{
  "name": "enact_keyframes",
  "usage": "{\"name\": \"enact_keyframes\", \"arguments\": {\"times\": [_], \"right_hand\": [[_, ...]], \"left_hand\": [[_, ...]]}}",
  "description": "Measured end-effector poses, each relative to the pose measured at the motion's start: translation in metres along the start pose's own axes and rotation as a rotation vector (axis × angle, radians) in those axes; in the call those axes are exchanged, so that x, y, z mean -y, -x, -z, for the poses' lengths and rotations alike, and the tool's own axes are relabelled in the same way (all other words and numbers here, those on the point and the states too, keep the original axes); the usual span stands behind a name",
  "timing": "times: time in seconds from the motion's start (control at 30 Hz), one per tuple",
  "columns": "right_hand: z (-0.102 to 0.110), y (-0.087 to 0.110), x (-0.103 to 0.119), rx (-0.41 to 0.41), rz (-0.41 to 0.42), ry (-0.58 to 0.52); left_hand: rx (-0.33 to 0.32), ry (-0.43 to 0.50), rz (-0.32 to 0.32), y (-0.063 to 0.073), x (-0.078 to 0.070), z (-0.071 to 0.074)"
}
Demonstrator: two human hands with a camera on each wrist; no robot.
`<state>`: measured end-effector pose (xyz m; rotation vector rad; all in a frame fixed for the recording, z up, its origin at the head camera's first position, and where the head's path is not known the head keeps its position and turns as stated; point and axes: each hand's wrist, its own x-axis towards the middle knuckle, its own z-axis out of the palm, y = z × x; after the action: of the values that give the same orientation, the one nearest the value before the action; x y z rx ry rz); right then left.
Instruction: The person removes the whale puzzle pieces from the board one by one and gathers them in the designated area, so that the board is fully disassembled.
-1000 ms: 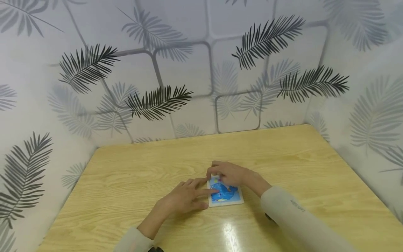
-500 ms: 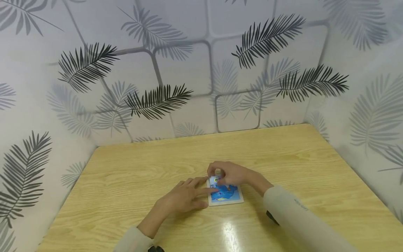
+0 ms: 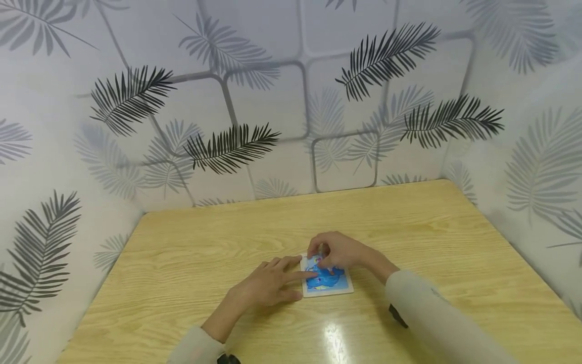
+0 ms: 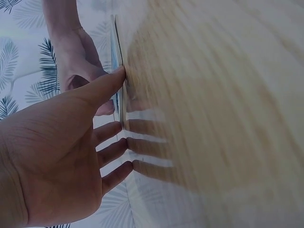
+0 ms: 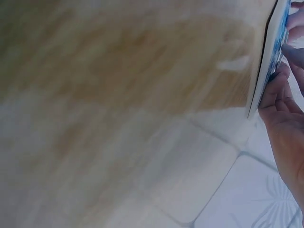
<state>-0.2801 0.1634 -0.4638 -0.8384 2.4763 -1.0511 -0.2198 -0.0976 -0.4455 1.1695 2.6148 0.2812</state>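
A small square picture puzzle [image 3: 329, 292] with a white border and a blue whale lies flat on the table. My left hand [image 3: 265, 284] lies at its left side, fingers extended, with one straight finger resting on the picture. In the left wrist view, the left thumb [image 4: 109, 85] touches the board's edge. Over the upper left of the puzzle, my right hand [image 3: 343, 250] pinches a light-blue puzzle piece [image 3: 313, 262] with a yellow and purple mark, between thumb and curled fingers. Part of the picture is hidden under the right hand. Whether the piece sits fully flat I cannot tell.
The wooden table [image 3: 204, 242] reaches back to a wall [image 3: 273, 116] covered in leaf-patterned paper. A bright light reflection shows on the tabletop in front of the puzzle. In the right wrist view, the puzzle's edge [image 5: 262, 66] stands near the right border.
The right hand has lifted the light-blue piece slightly at the upper left corner, then shifted a little to the right with it. The left hand has stayed almost still beside the board.
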Motion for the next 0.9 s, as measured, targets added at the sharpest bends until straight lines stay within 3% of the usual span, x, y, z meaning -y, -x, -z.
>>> {"name": "enact_keyframes", "arguments": {"times": [0.47,0.7,0.9], "right_hand": [[0.018,0.031,-0.021,-0.083,0.030,-0.067],[0.030,0.049,-0.032,-0.122,-0.023,-0.044],[0.042,0.066,-0.038,-0.169,-0.046,-0.002]], "left_hand": [[-0.011,0.023,0.037,-0.004,-0.004,0.004],[-0.023,0.096,0.100,-0.006,0.001,0.001],[-0.014,0.109,0.106,-0.008,0.002,0.002]]}}
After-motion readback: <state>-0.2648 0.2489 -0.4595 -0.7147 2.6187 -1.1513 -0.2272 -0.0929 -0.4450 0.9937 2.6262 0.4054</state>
